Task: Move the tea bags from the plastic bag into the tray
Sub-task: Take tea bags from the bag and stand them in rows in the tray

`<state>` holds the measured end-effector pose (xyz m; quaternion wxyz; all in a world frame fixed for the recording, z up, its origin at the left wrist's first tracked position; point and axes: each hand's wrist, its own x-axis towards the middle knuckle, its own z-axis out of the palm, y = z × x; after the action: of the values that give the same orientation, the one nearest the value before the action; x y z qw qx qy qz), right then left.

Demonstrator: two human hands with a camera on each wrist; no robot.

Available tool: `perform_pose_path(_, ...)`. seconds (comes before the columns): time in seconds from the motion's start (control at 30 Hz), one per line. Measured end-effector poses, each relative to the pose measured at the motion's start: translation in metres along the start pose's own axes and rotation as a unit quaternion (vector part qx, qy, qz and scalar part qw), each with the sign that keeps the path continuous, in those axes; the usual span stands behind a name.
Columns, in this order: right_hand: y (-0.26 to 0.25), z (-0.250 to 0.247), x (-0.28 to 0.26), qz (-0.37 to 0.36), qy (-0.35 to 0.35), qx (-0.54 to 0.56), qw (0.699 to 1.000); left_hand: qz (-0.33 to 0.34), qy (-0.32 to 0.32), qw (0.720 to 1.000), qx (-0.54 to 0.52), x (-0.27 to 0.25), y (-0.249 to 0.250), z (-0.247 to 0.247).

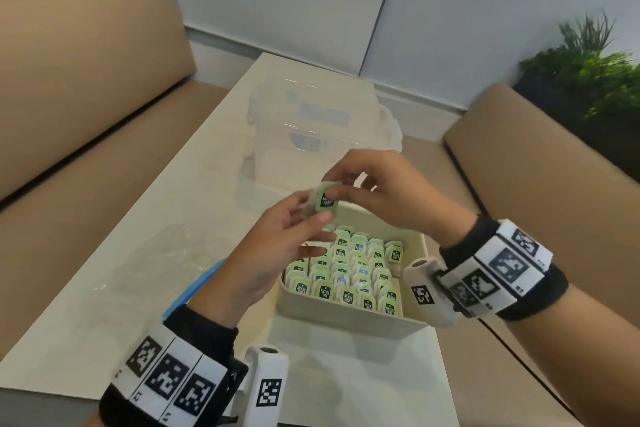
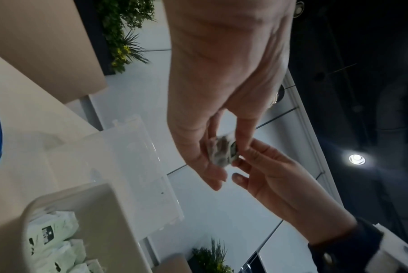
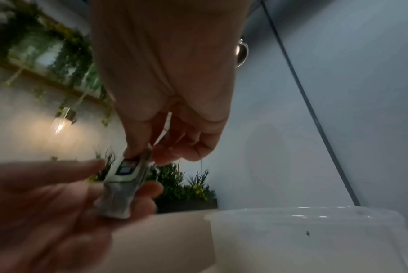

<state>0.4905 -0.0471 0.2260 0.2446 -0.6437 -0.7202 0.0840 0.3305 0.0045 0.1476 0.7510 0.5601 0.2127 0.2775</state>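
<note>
Both hands hold a green-labelled tea bag (image 1: 325, 200) above the far left corner of the beige tray (image 1: 349, 321). My left hand (image 1: 313, 209) pinches it from the left between thumb and fingers. From the right, my right hand (image 1: 335, 189) pinches its top edge with thumb and forefinger. The tray holds several rows of upright tea bags (image 1: 346, 274). The clear plastic bag (image 1: 138, 263) with a blue zip lies flat on the table left of the tray. The tea bag (image 2: 224, 153) shows between both hands in the left wrist view, and the tea bag (image 3: 125, 177) in the right wrist view.
A clear plastic box (image 1: 311, 128) stands on the white table (image 1: 346, 378) just behind the tray. Tan sofa seats (image 1: 86, 97) flank the table on both sides. Potted plants (image 1: 588, 73) stand at the back right.
</note>
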Motion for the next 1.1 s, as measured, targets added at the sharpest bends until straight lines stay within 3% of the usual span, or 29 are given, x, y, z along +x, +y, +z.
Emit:
perform_pose_path(0.1, -0.016, -0.019, 0.004, 0.009, 0.011, 0.081, 0.997, 0.038, 0.020, 0.999, -0.027, -0.003, 0.002, -0.001)
perform_pose_path(0.3, -0.036, -0.042, 0.010, -0.013, -0.005, 0.017, 1.000, 0.140, 0.058, 0.988, -0.007, -0.002, 0.013, 0.009)
perform_pose_path(0.4, -0.043, -0.047, 0.009, -0.021, -0.022, -0.021, 0.999, 0.160, 0.073, 0.984, 0.008, -0.004, 0.020, 0.012)
perform_pose_path(0.67, -0.059, -0.051, 0.008, -0.043, -0.026, -0.077, 0.996, 0.173, 0.052, 0.983, 0.015, -0.005, 0.024, 0.017)
perform_pose_path(1.1, -0.047, -0.048, -0.004, -0.024, -0.005, -0.015, 1.000, 0.130, 0.051, 0.990, 0.028, -0.005, 0.026, 0.019)
